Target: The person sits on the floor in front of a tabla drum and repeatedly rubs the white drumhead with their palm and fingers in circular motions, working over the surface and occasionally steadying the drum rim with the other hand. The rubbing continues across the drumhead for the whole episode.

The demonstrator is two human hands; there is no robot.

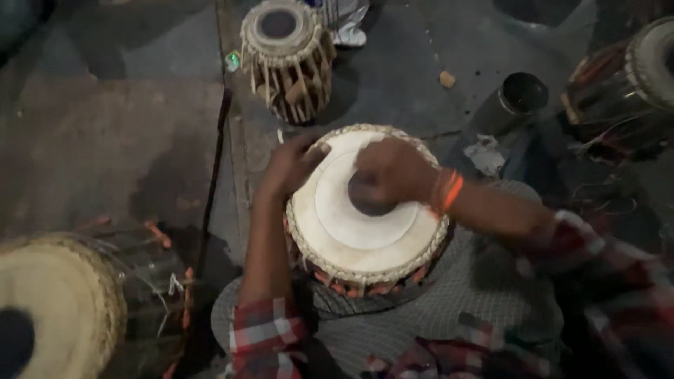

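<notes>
1. Your left hand (291,167) grips the far-left rim of the drum (365,231), fingers curled over the braided edge, clamped on it.
2. Your right hand (390,172) sits on the drum head, fingers bunched together over the dark centre spot (365,200); can't tell if it holds anything. Orange thread bands (446,191) on that wrist.
3. Drum rests upright in your lap on grey checked cloth (477,295), approx frame centre.
4. Smaller drum (286,56) stands on the floor beyond it, well apart.
5. Dark cylindrical cup (516,98) lies far right; big drum (56,309) near left; another drum (625,77) at right edge.
</notes>
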